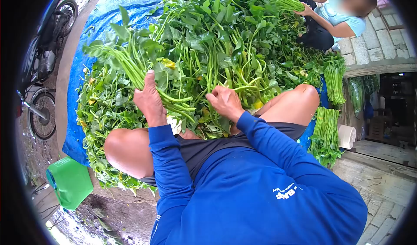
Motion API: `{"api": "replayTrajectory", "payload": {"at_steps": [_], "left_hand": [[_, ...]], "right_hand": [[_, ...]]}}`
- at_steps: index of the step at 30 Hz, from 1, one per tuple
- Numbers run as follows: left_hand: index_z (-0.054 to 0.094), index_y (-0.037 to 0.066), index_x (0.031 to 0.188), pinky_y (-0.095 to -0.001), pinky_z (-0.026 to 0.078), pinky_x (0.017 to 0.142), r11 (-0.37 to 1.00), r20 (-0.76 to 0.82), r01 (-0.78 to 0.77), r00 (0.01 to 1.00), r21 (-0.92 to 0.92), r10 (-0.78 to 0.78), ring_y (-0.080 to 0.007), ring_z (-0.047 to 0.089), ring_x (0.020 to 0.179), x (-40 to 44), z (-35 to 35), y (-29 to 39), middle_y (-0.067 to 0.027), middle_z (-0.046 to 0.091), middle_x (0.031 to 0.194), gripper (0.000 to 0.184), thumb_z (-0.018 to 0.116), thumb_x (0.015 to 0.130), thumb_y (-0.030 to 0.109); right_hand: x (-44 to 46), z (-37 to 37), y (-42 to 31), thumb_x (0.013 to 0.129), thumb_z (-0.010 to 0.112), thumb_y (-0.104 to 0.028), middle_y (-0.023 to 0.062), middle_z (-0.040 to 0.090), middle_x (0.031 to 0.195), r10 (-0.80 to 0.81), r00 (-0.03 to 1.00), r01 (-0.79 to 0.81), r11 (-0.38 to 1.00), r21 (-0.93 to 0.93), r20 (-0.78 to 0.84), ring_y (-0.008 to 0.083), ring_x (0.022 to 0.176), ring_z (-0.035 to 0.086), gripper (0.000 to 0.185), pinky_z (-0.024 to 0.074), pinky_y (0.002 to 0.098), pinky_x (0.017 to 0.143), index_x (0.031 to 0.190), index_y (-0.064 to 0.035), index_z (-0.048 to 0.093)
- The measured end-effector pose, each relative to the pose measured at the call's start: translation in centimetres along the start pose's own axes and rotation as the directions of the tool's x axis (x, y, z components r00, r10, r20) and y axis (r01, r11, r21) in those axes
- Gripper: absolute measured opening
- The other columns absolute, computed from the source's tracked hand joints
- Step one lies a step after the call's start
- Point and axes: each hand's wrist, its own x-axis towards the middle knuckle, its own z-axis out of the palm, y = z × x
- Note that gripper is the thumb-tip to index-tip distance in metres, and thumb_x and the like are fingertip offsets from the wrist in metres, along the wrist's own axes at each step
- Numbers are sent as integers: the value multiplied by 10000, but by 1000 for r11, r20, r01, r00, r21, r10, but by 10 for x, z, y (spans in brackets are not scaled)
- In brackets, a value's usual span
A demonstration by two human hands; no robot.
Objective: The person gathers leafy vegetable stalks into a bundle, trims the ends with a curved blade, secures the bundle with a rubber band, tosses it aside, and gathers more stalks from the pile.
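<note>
My left hand [150, 99] is closed around a bunch of water spinach [126, 62], its leafy tops pointing up and left and the cut stem ends sticking out to the right. To the right of those ends is my right hand [226, 102], fingers curled and pinched together over the edge of the pile. Stems lie close to its fingertips, but what is between them is hidden. In front of both hands spreads a large heap of loose water spinach [204, 36], with some yellowed leaves among the green.
A blue tarp [71, 114] lies under the heap. Tied bundles [326, 127] stand at the right, beside a pale roll [346, 136]. Another person [336, 17] at the upper right holds a bunch. A green container [71, 182] is at lower left, a motorcycle [45, 62] at far left.
</note>
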Motion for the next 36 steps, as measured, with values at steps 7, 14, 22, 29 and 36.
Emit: {"api": "replayTrajectory", "payload": {"at_steps": [7, 14, 22, 29, 36], "left_hand": [[691, 36, 1026, -296, 474, 675, 999, 69, 54, 996, -3, -53, -110, 578, 751, -7, 10, -6, -26, 645, 893, 336, 898, 914, 275], [693, 26, 1054, -290, 499, 736, 998, 98, 61, 994, -33, -57, -115, 598, 783, -5, 5, -5, -33, 670, 929, 332, 890, 920, 258], [700, -34, 1207, -275, 508, 705, 998, 135, 57, 989, 23, -59, -95, 623, 808, -5, 8, 0, -42, 731, 1019, 321, 824, 980, 155], [710, -9, 1111, -276, 460, 653, 995, 183, 94, 978, 38, -100, -87, 575, 752, -22, 21, 12, -8, 673, 901, 342, 848, 956, 263], [719, -39, 1215, -247, 497, 739, 991, 236, 84, 966, 107, -107, -82, 615, 829, -20, 20, -7, -24, 730, 1021, 328, 816, 992, 181]], "right_hand": [[70, 14, 2, 879, 724, -318, 300, 714, 999, 63, 988, -75, 994, -84, -139, 486, 938, 694, 336, 564, 544, 864, 948, 6, 668], [63, -28, -22, 920, 789, -226, 60, 692, 921, 213, 966, -260, 810, 526, 150, 138, 764, 633, 358, 538, 306, 659, 1180, -3, 682], [41, -113, -89, 978, 775, -249, -27, 692, 941, -47, 980, -103, 717, 689, 196, 50, 738, 606, 334, 502, 230, 596, 1227, -42, 692], [45, -138, -90, 950, 764, -179, -15, 677, 984, -194, 978, 124, 837, 533, 77, 24, 760, 554, 409, 442, 205, 609, 1303, 3, 665], [63, -134, -86, 1028, 764, -259, -74, 700, 920, -120, 958, -170, 494, 853, 260, 35, 653, 562, 283, 467, 215, 570, 1252, -89, 732]]}}
